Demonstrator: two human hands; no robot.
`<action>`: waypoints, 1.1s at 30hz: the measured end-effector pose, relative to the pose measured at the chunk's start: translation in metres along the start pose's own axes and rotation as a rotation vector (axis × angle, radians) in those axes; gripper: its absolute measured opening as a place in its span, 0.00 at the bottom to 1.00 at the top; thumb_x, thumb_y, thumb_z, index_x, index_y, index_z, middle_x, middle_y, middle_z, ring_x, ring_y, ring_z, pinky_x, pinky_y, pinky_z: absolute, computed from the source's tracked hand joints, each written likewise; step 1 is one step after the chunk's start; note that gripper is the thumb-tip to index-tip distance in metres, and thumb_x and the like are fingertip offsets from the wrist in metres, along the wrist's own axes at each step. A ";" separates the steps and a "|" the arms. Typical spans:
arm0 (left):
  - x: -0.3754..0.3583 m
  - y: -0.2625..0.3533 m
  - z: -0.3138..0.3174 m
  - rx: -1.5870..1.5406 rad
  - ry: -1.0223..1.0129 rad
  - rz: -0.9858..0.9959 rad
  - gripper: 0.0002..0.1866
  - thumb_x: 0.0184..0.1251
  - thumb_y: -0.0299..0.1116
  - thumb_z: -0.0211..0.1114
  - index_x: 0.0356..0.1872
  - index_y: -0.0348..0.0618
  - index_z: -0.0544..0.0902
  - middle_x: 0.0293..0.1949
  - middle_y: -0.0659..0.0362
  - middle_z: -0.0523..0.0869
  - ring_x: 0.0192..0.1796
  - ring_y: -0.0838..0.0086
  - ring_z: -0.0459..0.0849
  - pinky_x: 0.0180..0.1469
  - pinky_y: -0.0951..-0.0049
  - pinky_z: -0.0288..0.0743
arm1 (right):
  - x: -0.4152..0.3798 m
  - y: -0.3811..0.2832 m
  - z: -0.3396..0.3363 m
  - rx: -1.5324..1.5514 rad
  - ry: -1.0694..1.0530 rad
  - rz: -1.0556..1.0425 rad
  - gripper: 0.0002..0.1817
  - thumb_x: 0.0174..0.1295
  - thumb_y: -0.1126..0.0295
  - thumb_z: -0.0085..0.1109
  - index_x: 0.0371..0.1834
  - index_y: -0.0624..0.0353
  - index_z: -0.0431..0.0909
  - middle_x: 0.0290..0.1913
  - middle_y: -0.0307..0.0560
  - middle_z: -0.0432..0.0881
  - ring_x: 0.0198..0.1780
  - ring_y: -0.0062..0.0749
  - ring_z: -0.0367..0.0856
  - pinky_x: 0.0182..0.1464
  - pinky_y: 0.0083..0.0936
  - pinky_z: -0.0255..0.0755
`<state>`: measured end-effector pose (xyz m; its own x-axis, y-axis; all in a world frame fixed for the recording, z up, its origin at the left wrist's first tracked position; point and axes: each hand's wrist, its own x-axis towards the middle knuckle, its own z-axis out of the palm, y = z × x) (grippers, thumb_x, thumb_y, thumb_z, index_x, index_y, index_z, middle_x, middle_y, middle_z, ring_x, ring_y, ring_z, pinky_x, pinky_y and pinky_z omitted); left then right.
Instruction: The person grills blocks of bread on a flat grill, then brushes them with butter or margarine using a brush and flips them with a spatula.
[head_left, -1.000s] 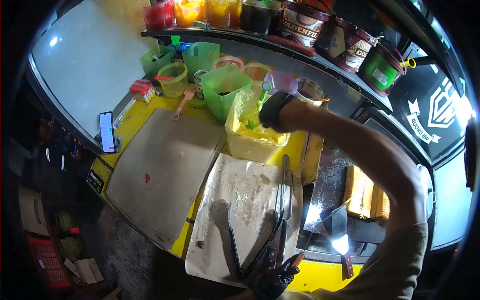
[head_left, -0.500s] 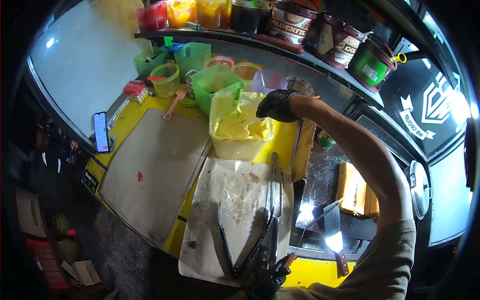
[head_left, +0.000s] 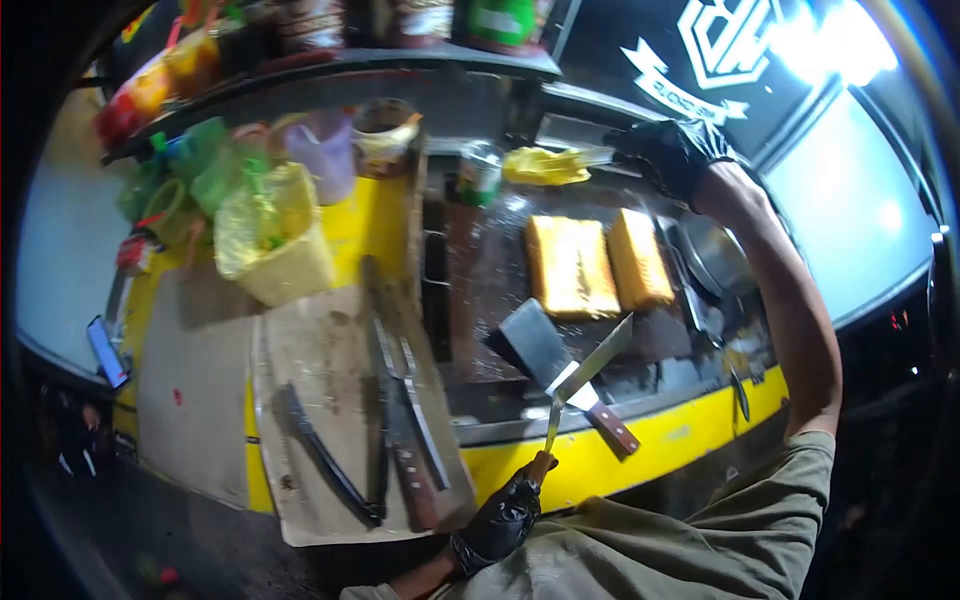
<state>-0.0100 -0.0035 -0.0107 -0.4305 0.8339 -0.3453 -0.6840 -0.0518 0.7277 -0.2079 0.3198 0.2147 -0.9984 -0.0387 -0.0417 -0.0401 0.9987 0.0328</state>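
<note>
Gloves, black, cover both hands. The right hand (head_left: 668, 152) reaches far over the griddle (head_left: 480, 290), its grip closed on a stick or handle that carries a yellow lump (head_left: 543, 166) of spread, held above the griddle's far edge just beside a tin (head_left: 480, 172). Two toasted yellow slabs (head_left: 598, 262) lie side by side on the griddle, below the lump and apart from it. The left hand (head_left: 500, 520) sits low near the body, its grip closed on the brown handle of a scraper (head_left: 590, 368), whose bright blade slants up over the griddle's near edge. A second, darker spatula (head_left: 545, 355) with a wooden handle lies across that edge, crossing under the scraper. To the left on the counter (head_left: 360, 215) a pale board (head_left: 320, 400) holds tongs (head_left: 325, 460) and long knives (head_left: 400, 410). Behind the board stands a yellow tub (head_left: 285, 255) of spread, with green containers (head_left: 190, 160) blurred beyond it. A phone (head_left: 105, 352) lies at the counter's left rim. Jars crowd the shelf (head_left: 350, 60) above.
</note>
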 end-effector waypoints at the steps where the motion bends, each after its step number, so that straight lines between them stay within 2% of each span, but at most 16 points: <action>1: 0.010 -0.003 0.008 0.214 -0.047 0.091 0.26 0.77 0.38 0.45 0.71 0.40 0.57 0.64 0.63 0.69 0.43 0.84 0.69 0.44 0.84 0.66 | -0.017 0.028 0.010 -0.367 0.162 -0.215 0.18 0.66 0.55 0.53 0.51 0.53 0.79 0.37 0.50 0.83 0.36 0.43 0.83 0.37 0.31 0.75; 4: 0.047 -0.039 0.038 0.545 -0.074 0.409 0.25 0.74 0.28 0.48 0.69 0.34 0.58 0.63 0.53 0.71 0.61 0.69 0.71 0.59 0.73 0.67 | -0.050 0.056 0.020 -0.349 -0.099 0.131 0.13 0.61 0.60 0.57 0.41 0.56 0.81 0.31 0.52 0.81 0.32 0.44 0.81 0.34 0.34 0.73; 6: 0.066 -0.083 0.065 0.244 -0.008 0.338 0.20 0.77 0.32 0.44 0.65 0.34 0.65 0.59 0.53 0.73 0.56 0.72 0.74 0.53 0.76 0.71 | -0.066 0.068 0.032 -0.437 -0.082 -0.017 0.10 0.60 0.65 0.57 0.39 0.58 0.81 0.30 0.53 0.81 0.32 0.46 0.82 0.33 0.35 0.74; 7: 0.075 -0.066 0.082 0.061 -0.009 -0.134 0.22 0.77 0.32 0.44 0.68 0.37 0.63 0.61 0.53 0.73 0.56 0.72 0.74 0.54 0.76 0.70 | -0.071 0.077 0.037 -0.516 -0.037 -0.137 0.07 0.58 0.69 0.58 0.36 0.59 0.81 0.30 0.54 0.82 0.33 0.48 0.82 0.32 0.36 0.76; 8: 0.089 -0.065 0.094 0.043 0.009 -0.138 0.22 0.77 0.32 0.44 0.68 0.37 0.63 0.61 0.53 0.73 0.56 0.72 0.74 0.54 0.76 0.70 | -0.072 0.086 0.044 -0.508 -0.047 -0.159 0.07 0.58 0.69 0.58 0.36 0.59 0.81 0.30 0.54 0.82 0.33 0.48 0.82 0.32 0.36 0.76; 10: 0.115 -0.066 0.115 0.329 0.033 0.427 0.23 0.77 0.34 0.44 0.70 0.40 0.60 0.60 0.55 0.74 0.54 0.72 0.76 0.54 0.77 0.69 | -0.074 0.102 0.054 -0.552 -0.035 -0.168 0.05 0.54 0.74 0.59 0.34 0.58 0.82 0.29 0.53 0.80 0.32 0.44 0.80 0.34 0.37 0.72; 14: 0.149 -0.043 0.144 -0.058 -0.011 -0.073 0.24 0.77 0.35 0.44 0.71 0.42 0.58 0.64 0.55 0.71 0.57 0.71 0.73 0.55 0.78 0.66 | -0.064 0.128 0.069 -0.417 -0.105 -0.503 0.08 0.55 0.72 0.60 0.38 0.54 0.84 0.33 0.52 0.83 0.38 0.47 0.83 0.36 0.34 0.77; 18: 0.176 -0.051 0.158 0.071 0.128 0.195 0.24 0.77 0.38 0.45 0.70 0.41 0.61 0.58 0.54 0.76 0.51 0.76 0.73 0.56 0.78 0.65 | -0.035 0.128 0.076 -0.373 -0.088 -0.083 0.11 0.53 0.75 0.60 0.39 0.52 0.85 0.37 0.47 0.85 0.41 0.43 0.84 0.39 0.32 0.77; 20: 0.184 -0.051 0.162 -0.018 0.157 0.175 0.23 0.78 0.37 0.45 0.69 0.40 0.61 0.60 0.53 0.75 0.55 0.74 0.73 0.59 0.77 0.63 | -0.027 0.146 0.081 -0.330 -0.021 -0.122 0.12 0.53 0.75 0.61 0.40 0.50 0.86 0.37 0.48 0.85 0.40 0.42 0.84 0.39 0.33 0.77; 22: 0.184 -0.050 0.163 0.027 0.184 0.264 0.23 0.78 0.36 0.44 0.69 0.39 0.61 0.61 0.50 0.74 0.60 0.72 0.72 0.62 0.76 0.61 | -0.012 0.170 0.089 -0.357 -0.405 -0.354 0.13 0.52 0.75 0.61 0.40 0.50 0.85 0.36 0.51 0.84 0.37 0.43 0.84 0.38 0.33 0.77; 24: 0.188 -0.049 0.165 -0.121 0.156 0.112 0.23 0.78 0.35 0.44 0.69 0.37 0.59 0.62 0.49 0.72 0.62 0.70 0.71 0.63 0.76 0.60 | -0.010 0.180 0.095 -0.264 -0.399 -0.468 0.12 0.52 0.75 0.61 0.39 0.50 0.86 0.36 0.50 0.85 0.38 0.43 0.85 0.39 0.31 0.77; 26: 0.192 -0.050 0.167 -0.062 0.150 0.168 0.24 0.77 0.31 0.44 0.70 0.37 0.56 0.65 0.48 0.68 0.65 0.68 0.68 0.65 0.75 0.59 | 0.003 0.198 0.113 -0.218 -0.032 -0.135 0.11 0.52 0.76 0.61 0.37 0.51 0.87 0.37 0.47 0.86 0.39 0.40 0.85 0.40 0.28 0.78; 27: 0.194 -0.052 0.166 -0.062 0.155 0.172 0.24 0.77 0.31 0.44 0.70 0.37 0.56 0.65 0.48 0.68 0.65 0.68 0.68 0.65 0.75 0.59 | 0.000 0.187 0.098 -0.573 0.061 -0.449 0.11 0.51 0.76 0.61 0.37 0.51 0.86 0.37 0.46 0.86 0.40 0.39 0.85 0.41 0.28 0.77; 30: 0.202 -0.065 0.166 0.010 0.136 0.252 0.25 0.75 0.27 0.42 0.71 0.36 0.53 0.69 0.47 0.64 0.70 0.66 0.64 0.68 0.75 0.56 | 0.015 0.200 0.111 -0.322 -0.265 -0.665 0.10 0.51 0.77 0.62 0.37 0.56 0.85 0.35 0.48 0.84 0.37 0.41 0.82 0.42 0.30 0.76; 32: 0.207 -0.073 0.169 -0.087 0.208 0.322 0.25 0.78 0.41 0.45 0.71 0.46 0.59 0.51 0.71 0.77 0.23 0.89 0.57 0.26 0.87 0.58 | 0.016 0.201 0.116 -0.234 -0.288 -0.671 0.11 0.52 0.78 0.60 0.37 0.52 0.85 0.37 0.48 0.84 0.38 0.41 0.82 0.42 0.29 0.76; 33: 0.208 -0.076 0.170 -0.086 0.207 0.318 0.25 0.78 0.41 0.45 0.71 0.46 0.59 0.51 0.71 0.77 0.23 0.89 0.57 0.26 0.87 0.58 | 0.022 0.201 0.119 -0.299 -0.173 -0.641 0.12 0.51 0.76 0.60 0.38 0.51 0.86 0.38 0.48 0.84 0.40 0.42 0.83 0.42 0.30 0.76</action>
<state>0.0523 0.2669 -0.0371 -0.7330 0.6406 -0.2288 -0.5400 -0.3434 0.7685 -0.2331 0.5237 0.1019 -0.7554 -0.5821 -0.3009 -0.6489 0.7284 0.2199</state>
